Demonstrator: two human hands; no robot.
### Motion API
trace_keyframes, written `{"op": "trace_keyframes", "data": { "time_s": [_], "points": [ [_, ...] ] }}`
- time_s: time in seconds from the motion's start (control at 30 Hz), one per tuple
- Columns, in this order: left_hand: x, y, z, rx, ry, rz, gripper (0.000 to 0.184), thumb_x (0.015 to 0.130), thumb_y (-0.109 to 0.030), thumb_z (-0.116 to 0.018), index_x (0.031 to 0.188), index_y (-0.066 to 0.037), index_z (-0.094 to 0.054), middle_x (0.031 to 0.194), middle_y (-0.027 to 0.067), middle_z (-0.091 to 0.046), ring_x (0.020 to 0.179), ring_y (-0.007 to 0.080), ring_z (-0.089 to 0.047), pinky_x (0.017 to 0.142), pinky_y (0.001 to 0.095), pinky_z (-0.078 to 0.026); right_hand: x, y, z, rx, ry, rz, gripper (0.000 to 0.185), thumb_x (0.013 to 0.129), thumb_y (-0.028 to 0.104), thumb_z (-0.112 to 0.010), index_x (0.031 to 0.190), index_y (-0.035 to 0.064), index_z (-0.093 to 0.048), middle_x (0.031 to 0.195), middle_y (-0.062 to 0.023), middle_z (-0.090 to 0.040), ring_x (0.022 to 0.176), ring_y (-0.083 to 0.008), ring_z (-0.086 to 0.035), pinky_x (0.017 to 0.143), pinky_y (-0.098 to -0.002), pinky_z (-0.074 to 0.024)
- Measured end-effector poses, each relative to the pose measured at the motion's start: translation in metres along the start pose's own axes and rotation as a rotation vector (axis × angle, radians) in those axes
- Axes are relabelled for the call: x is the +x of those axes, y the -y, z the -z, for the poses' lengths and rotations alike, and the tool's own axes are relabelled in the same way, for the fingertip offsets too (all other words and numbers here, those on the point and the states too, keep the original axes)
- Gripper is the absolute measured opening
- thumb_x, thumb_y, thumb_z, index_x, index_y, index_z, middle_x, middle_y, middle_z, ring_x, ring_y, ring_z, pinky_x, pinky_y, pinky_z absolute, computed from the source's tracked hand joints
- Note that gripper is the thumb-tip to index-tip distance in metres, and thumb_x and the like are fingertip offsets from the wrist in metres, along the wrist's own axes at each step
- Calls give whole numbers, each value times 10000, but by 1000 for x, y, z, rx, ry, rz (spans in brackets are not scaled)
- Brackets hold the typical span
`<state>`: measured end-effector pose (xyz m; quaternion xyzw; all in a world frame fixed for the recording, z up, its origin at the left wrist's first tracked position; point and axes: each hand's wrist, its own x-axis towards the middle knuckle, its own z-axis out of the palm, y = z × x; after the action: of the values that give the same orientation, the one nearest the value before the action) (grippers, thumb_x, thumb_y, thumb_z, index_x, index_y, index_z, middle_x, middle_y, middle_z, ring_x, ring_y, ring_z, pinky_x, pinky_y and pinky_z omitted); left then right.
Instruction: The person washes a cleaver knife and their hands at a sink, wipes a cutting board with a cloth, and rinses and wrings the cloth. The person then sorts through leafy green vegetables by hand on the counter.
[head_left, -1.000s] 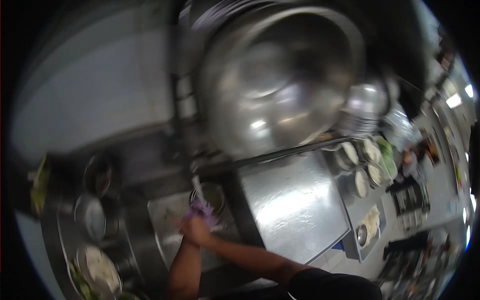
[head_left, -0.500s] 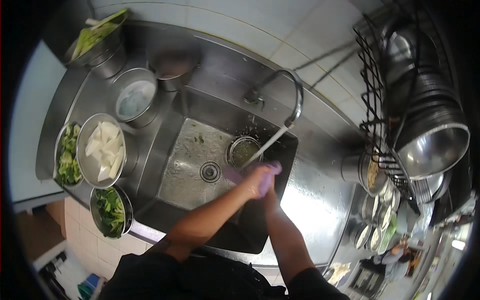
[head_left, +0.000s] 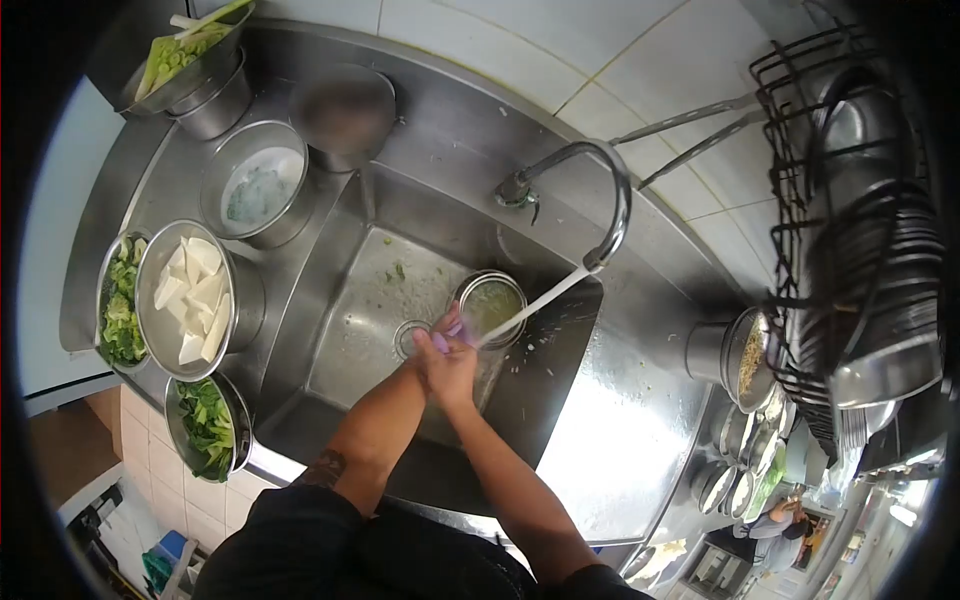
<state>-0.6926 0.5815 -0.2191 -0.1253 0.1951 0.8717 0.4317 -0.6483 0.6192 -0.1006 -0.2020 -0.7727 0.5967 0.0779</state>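
Over the sink point(head_left: 330, 350), my right hand point(head_left: 454, 370) and my left hand point(head_left: 448, 320) are pressed together, closed around a bunched purple cloth point(head_left: 440, 343). Only small bits of the cloth show between the fingers. A stream of water point(head_left: 540, 302) from the curved faucet point(head_left: 622, 195) falls against the right side of my hands. Just beyond them, a round metal bowl point(head_left: 521, 310) holding cloudy liquid stands on the sink floor. The drain point(head_left: 402, 338) lies to the left, partly hidden by my hands.
On the left counter stand a bowl of white chunks point(head_left: 190, 305), bowls of greens point(head_left: 205, 425) and a pot with pale contents point(head_left: 265, 185). A dark pan point(head_left: 345, 115) sits behind. At right hangs a wire rack point(head_left: 790, 200) with metal bowls. Another person point(head_left: 780, 535) is far off.
My hands have moved left and slightly nearer the drain, with the purple cloth now mostly hidden in them. The camera view has shifted slightly.
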Motion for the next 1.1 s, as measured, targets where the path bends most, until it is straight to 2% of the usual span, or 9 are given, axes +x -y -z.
{"op": "trace_keyframes", "data": {
  "time_s": [0.17, 0.23, 0.37, 0.6, 0.67, 0.8, 0.87, 0.9, 1.1],
  "points": [
    [37, 68, -17, 665, -783, 182, 436, 980, -478, -561, 1170, -99, -665, 1004, 151, -703, 887, 229, -682, 768, 438, -567, 68, -58, 51, -348, -233, -359, 446, 903, 349, -724, 672, -18, -621, 630, -103, -641, 531, -177, -547, 498, -403, -454],
    [1, 34, -73, 1091, -703, 70, 430, 975, -489, -570, 1123, -97, -669, 951, 136, -691, 830, 231, -669, 726, 437, -557, 70, -50, 50, -241, -297, -483, 466, 911, 396, -722, 734, -34, -686, 677, -120, -681, 549, -169, -571, 525, -393, -478],
    [17, 12, -36, 214, -616, 115, 485, 939, -604, -572, 1018, -135, -667, 906, 113, -689, 798, 260, -663, 723, 429, -543, 26, -29, 25, 20, -309, -325, 343, 926, 313, -729, 781, 3, -705, 717, -57, -677, 590, -129, -560, 560, -322, -471],
    [-65, -49, -87, 357, -763, 141, 654, 912, -722, -532, 1164, -125, -623, 1147, 65, -661, 1088, 232, -620, 845, 405, -520, 30, 27, 85, 146, 99, -312, 195, 1002, 164, -580, 1065, -7, -648, 965, -106, -672, 761, -172, -658, 638, -318, -533],
    [-48, -13, -58, 23, -256, 140, 483, 958, -551, -556, 1158, -115, -617, 1087, 66, -661, 963, 217, -656, 750, 360, -540, 14, 34, 89, 214, 312, -406, 241, 1011, 164, -552, 1158, -8, -635, 1041, -133, -666, 840, -201, -690, 698, -332, -564],
    [-42, 43, -86, 172, -472, 11, 297, 889, -270, -608, 1135, -103, -608, 1014, 61, -638, 760, 200, -638, 619, 321, -516, 19, 18, 115, 157, 75, -463, 434, 1044, 341, -519, 1348, 35, -570, 1074, -105, -668, 957, -245, -692, 816, -388, -569],
    [-62, 47, -150, 559, -393, -94, 267, 926, -145, -524, 1189, -118, -564, 834, 89, -647, 680, 193, -642, 448, 320, -466, 29, 1, 126, 648, 102, -908, 460, 1047, 399, -494, 1359, 69, -563, 1061, -89, -675, 891, -214, -680, 731, -388, -576],
    [-78, 34, -177, 571, -299, -47, 336, 883, -88, -529, 1217, -117, -549, 857, 104, -651, 685, 202, -652, 453, 311, -473, 34, -50, 147, 842, 303, -780, 604, 1019, 608, -422, 1247, 80, -608, 1128, -113, -675, 928, -293, -680, 753, -439, -568],
    [-94, -54, -159, 328, 108, 30, 584, 896, -278, -605, 1446, -139, -469, 1277, 94, -628, 1133, 204, -615, 815, 377, -534, 63, -60, 150, 797, 491, -479, 639, 1012, 575, -469, 1382, 59, -543, 1305, -139, -621, 1126, -273, -645, 961, -432, -522]
  ]
}}
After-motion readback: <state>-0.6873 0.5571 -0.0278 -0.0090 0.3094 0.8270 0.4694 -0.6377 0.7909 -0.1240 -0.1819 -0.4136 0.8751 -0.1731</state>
